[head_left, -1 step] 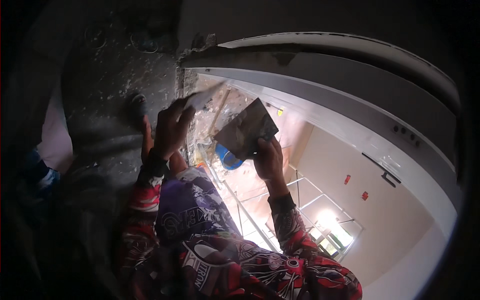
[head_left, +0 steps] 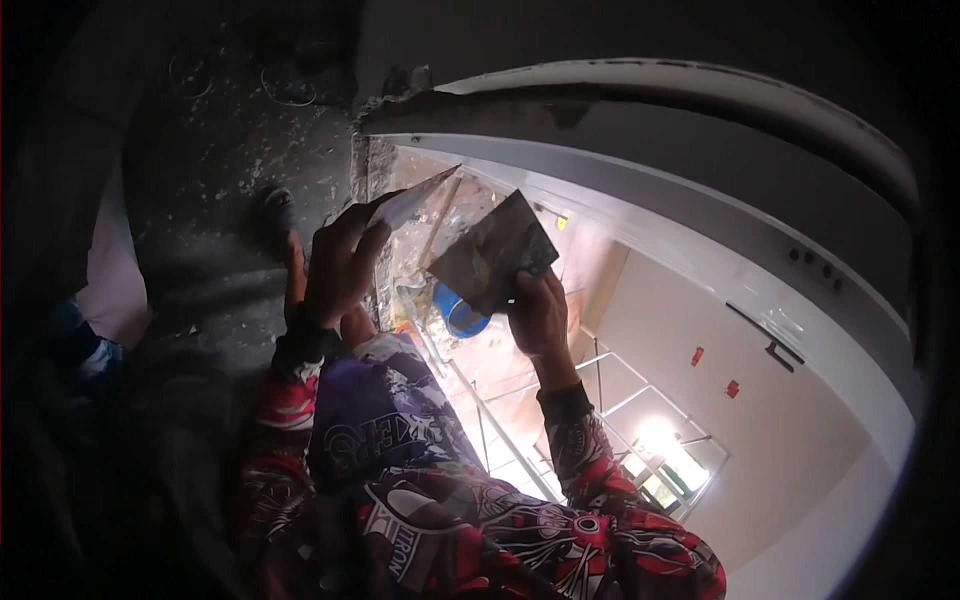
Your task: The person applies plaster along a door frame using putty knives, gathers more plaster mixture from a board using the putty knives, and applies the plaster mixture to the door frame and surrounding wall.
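Note:
My left hand [head_left: 340, 260] is closed around a thin, pale, flat blade [head_left: 410, 197] that tapers to a point toward the upper right. It looks like a scraper or putty knife, though its handle is hidden in my fist. To its right, my right hand [head_left: 537, 310] grips a square, dark flat plate [head_left: 490, 250] by its lower right corner. The plate is tilted, with lighter smears across its face. A gap separates the blade from the plate. Both forearms wear red, patterned sleeves with dark cuffs.
A white-edged, curved-looking ledge [head_left: 640, 185] crosses the upper right, with rough broken masonry [head_left: 375, 165] at its left end. Beyond the plate are a blue bucket [head_left: 460, 312] and metal scaffold tubes [head_left: 500, 420]. My foot [head_left: 278, 212] rests on the dark, spattered floor [head_left: 210, 160].
The blade in my left hand has turned slightly and now appears sharp instead of blurred. My right hand and the plate have barely shifted.

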The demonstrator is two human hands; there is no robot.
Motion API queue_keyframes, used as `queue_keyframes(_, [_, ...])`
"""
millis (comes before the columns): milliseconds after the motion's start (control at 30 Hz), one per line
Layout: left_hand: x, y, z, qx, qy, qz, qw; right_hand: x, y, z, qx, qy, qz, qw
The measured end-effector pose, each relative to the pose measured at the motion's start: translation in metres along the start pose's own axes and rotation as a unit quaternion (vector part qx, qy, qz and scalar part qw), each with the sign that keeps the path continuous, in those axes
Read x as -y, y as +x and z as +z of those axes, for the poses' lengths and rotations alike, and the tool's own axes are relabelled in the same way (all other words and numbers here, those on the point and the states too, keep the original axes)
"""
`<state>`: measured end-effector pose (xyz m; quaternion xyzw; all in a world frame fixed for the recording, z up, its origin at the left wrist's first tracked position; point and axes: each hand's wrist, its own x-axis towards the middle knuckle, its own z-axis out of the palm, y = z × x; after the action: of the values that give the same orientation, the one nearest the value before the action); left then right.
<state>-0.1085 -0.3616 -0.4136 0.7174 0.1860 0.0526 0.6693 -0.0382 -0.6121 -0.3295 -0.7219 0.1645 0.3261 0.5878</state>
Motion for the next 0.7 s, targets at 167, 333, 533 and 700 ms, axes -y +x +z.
queue_keyframes(167, [-0.027, -0.007, -0.002, -0.11, 0.206, 0.145, 0.962, -0.001, 0.005, 0.002, 0.008, 0.126, 0.025, 0.992])
queue_keyframes(333, [-0.059, 0.024, 0.028, -0.074, -0.134, 0.013, 0.988, -0.004, -0.003, -0.009, 0.01, 0.134, 0.02, 0.991])
queue_keyframes(533, [-0.081, 0.039, 0.045, -0.096, -0.09, 0.056, 0.99, -0.013, -0.012, -0.029, -0.022, 0.149, 0.017, 0.988])
queue_keyframes(700, [-0.1, 0.038, 0.037, -0.073, -0.075, 0.08, 0.991, -0.016, -0.017, -0.033, -0.016, 0.173, 0.014, 0.985])
